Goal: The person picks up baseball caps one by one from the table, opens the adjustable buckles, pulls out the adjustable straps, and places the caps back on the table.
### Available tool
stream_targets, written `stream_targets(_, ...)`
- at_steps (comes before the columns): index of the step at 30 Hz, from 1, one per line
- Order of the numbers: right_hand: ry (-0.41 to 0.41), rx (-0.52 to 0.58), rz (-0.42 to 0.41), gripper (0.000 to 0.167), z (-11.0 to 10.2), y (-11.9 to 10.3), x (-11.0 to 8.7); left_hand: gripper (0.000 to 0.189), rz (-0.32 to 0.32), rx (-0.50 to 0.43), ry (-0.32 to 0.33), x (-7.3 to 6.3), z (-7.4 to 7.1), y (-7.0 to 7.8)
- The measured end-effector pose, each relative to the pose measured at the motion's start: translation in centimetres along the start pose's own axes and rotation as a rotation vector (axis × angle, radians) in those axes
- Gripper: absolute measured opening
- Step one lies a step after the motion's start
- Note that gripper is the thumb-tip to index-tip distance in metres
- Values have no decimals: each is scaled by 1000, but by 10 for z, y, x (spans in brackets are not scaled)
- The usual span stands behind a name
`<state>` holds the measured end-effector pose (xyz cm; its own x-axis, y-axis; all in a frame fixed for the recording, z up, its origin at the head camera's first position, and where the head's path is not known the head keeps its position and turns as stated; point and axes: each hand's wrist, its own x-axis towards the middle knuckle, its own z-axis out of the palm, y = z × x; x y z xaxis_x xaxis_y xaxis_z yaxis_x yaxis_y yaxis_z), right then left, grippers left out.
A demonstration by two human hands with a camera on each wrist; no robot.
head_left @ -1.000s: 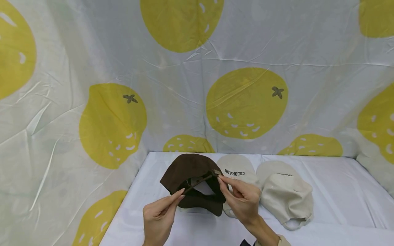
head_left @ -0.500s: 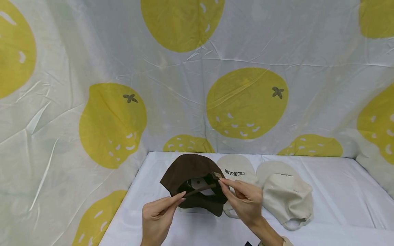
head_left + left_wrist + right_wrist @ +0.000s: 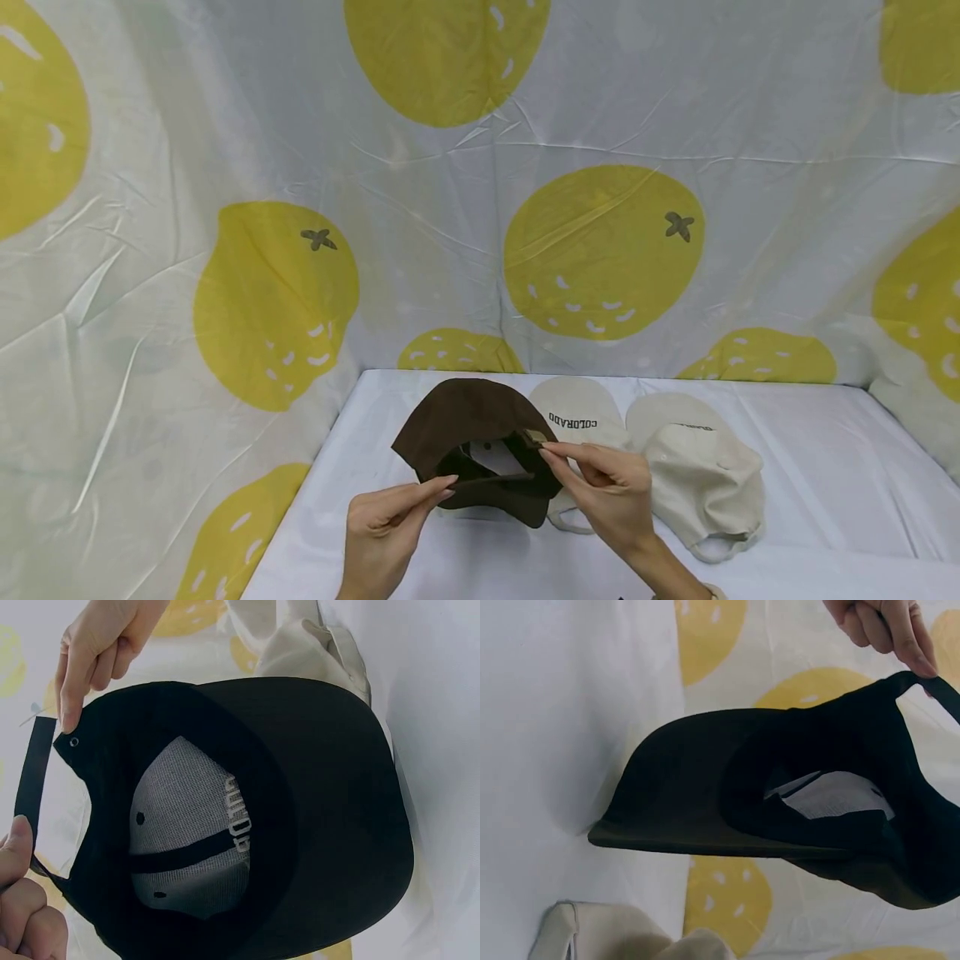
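Note:
A dark brown baseball cap (image 3: 476, 417) is held up over the table, its back opening toward me and its brim low. My left hand (image 3: 390, 525) pinches the cap's back strap (image 3: 34, 769) between thumb and fingertips. The strap's far end lies free, apart from the metal buckle (image 3: 535, 437). At that buckle side, my right hand (image 3: 607, 492) pinches the edge of the back opening. A small eyelet (image 3: 74, 742) shows right by its fingertip in the left wrist view. Pale mesh lining (image 3: 187, 825) is visible inside the crown.
Just right of the brown cap lies a beige cap (image 3: 573, 404) lettered COLORADO, partly hidden by it and my right hand. Farther right, another beige cap (image 3: 701, 483) overlaps one more beige cap (image 3: 660, 408). A lemon-print cloth (image 3: 420, 208) hangs behind the white table (image 3: 825, 467).
The strap, which reached up to the buckle a second ago, has come away from it and its end sits lower. My right hand has shifted slightly right and down.

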<state>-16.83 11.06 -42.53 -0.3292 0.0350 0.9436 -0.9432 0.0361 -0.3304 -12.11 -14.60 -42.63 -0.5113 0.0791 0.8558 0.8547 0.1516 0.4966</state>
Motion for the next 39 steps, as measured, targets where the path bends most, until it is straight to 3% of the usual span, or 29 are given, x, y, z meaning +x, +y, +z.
stream_targets(10, -37, -8, 32, 19, -12, 0, -7, 44, -70, -39, -38, -1, -1, 5)
stream_targets(18, -84, 26, 19, 22, -19, 0, -11, 40, -64, -131, -111, -1, -2, 3)
stream_targets(27, -91, 37, 20, 22, -23, -2, -14, 29, -187, -162, -184, 3, -4, 11)
stream_targets(35, -107, 40, 38, 22, -26, -3, -18, 31, -189, -226, -250, 7, -6, 17)
stream_targets(37, -112, 39, 39, 21, -26, -3, -19, 31, -169, -224, -248, 10, -7, 19)
stream_targets(39, -115, 42, 37, 22, -27, -3, -20, 30, -190, -203, -217, 12, -8, 21)
